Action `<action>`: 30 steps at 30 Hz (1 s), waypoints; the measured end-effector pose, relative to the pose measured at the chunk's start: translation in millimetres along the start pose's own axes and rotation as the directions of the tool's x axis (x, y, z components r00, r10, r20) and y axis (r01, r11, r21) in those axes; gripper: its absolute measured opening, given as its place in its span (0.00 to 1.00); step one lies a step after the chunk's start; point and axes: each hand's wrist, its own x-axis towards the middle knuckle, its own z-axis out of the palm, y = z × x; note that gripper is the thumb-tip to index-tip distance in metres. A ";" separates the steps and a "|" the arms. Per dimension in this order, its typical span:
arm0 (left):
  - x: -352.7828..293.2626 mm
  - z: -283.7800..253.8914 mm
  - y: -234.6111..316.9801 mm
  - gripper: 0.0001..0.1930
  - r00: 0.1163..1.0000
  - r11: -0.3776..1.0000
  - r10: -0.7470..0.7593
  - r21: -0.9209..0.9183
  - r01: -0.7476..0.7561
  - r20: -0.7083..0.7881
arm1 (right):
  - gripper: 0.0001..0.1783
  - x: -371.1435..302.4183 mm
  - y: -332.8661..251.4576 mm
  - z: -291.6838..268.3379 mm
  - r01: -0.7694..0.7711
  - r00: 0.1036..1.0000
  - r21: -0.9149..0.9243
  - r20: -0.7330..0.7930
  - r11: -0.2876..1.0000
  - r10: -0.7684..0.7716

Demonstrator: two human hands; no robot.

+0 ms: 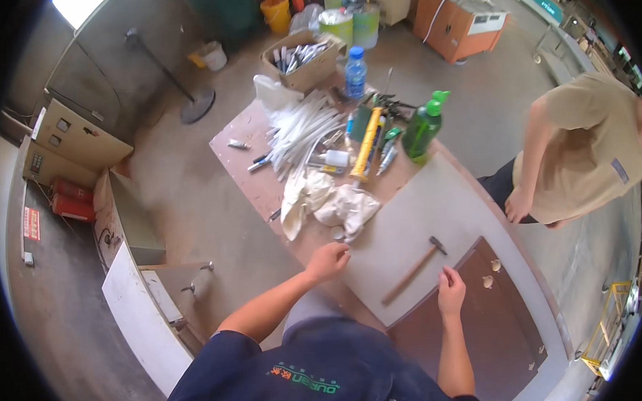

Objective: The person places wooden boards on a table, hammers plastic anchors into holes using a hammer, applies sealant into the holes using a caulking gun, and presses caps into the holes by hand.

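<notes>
My left hand (328,262) is over the near edge of the worktable, its fingers curled together beside a crumpled whitish cloth (346,209). A small pale round piece (337,233) lies just beyond those fingers. My right hand (451,288) hovers by the edge of a dark brown panel (487,322), thumb and fingers pinched. Whatever either hand holds, if anything, is too small or hidden to make out. Between the hands, a hammer (412,273) with a wooden handle rests on a grey-white board (383,253), its head near my right fingertips. The panel has several pale fittings along its far side.
White strips (306,128), a yellow caulking tube (367,145), a green pump bottle (423,126), a blue-capped water bottle (355,73) and a cardboard box (305,64) of marker-like sticks crowd the table's far part. A person in a tan shirt (588,148) stands at the right.
</notes>
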 end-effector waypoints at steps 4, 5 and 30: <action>-5.3 -59.3 -36.6 0.12 0.981 0.994 -0.087 0.087 0.073 0.171 | 0.15 13.3 -62.2 90.2 -0.018 0.983 -0.038 0.183 0.999 0.024; -11.5 -70.7 -49.9 0.12 0.984 0.991 -0.118 0.073 0.109 0.135 | 0.15 16.4 -77.5 111.5 -0.021 0.957 -0.065 0.286 0.998 0.039; -80.4 -258.9 -340.9 0.17 0.685 0.659 -0.704 -0.190 0.728 0.186 | 0.12 -22.6 -251.0 442.7 0.195 0.630 -0.083 0.774 0.977 -0.060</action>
